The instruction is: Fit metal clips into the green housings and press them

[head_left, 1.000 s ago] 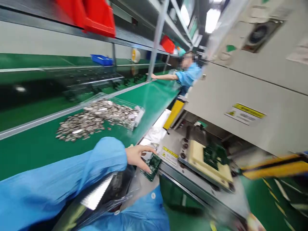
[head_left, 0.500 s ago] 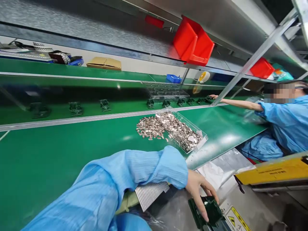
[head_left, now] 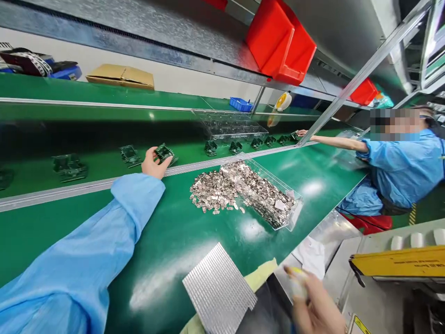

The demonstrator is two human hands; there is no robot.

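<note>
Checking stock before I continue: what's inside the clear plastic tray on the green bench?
The clear plastic tray holds a heap of small silvery metal parts, spilling from its open end onto the green bench. The heap hides the tray's floor.

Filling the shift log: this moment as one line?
left hand: grips circuit board at conveyor | right hand: blurred, grip unclear | metal parts pile
</note>
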